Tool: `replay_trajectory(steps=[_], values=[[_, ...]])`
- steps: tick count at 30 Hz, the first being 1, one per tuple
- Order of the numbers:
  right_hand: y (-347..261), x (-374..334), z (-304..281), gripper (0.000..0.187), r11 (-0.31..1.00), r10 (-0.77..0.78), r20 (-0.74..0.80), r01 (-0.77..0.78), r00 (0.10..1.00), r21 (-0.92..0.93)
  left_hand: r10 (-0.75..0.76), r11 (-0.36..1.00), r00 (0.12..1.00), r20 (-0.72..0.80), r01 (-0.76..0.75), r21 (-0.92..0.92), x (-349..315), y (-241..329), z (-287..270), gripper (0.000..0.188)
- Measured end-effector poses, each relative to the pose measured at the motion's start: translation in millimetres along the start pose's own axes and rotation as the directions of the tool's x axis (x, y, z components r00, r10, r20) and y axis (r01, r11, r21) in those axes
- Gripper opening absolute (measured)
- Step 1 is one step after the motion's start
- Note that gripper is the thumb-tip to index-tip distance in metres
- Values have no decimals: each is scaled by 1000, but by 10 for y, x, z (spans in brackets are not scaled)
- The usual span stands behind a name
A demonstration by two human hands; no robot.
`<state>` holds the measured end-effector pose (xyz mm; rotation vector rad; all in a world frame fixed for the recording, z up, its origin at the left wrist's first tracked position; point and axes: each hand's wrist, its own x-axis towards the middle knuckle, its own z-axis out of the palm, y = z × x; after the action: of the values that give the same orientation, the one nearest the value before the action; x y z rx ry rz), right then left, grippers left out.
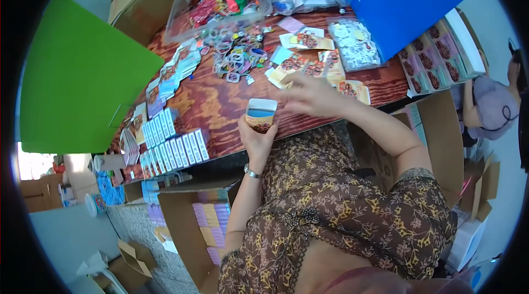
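Note:
My left hand [256, 139] is wrapped round a small open-topped carton [261, 122], printed in yellow and red with a white and blue inside. It is held upright at the table's near edge. To its right, my right hand [315, 97] hovers over the table with its fingers apart, slightly blurred; I see nothing in it. Beyond that hand lie flat yellow printed cartons [295, 64]. Small clear-wrapped trinkets [234, 58] are heaped ahead of the carton.
Closed small boxes [175, 151] stand in rows at the left, beside fanned flat cartons [179, 68]. Clear tubs hold colourful trinkets [220, 2] and white packets [355, 43]. Green [82, 74] and blue panels [410, 2] flank the table. A cardboard box [184, 239] stands below.

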<state>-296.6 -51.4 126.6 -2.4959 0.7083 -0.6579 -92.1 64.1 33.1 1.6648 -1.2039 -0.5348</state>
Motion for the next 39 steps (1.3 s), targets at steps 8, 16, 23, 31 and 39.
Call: replay_trajectory(steps=[8, 16, 23, 31, 39], values=[[1860, -742, -979, 25, 813, 472, -366, -557, 802, -172, 31, 999, 999, 21, -31, -32, 103, -4, 94, 71], [2543, -794, -978, 36, 504, 664, -445, -800, 600, -326, -3, 1000, 999, 42, 2, 21, 87, -165, 102, 76], [2606, -697, -911, 49, 438, 730, -455, -860, 510, -261, -23, 1000, 998, 50, 22, 14, 110, -163, 118, 77], [2667, -677, -1143, 37, 477, 792, -363, -869, 491, -134, -32, 999, 997, 64, 31, 26, 119, -146, 100, 76], [2588, -671, -1273, 30, 576, 714, -359, -796, 601, -187, -13, 1000, 998, 62, 11, 29, 97, -131, 91, 74]])
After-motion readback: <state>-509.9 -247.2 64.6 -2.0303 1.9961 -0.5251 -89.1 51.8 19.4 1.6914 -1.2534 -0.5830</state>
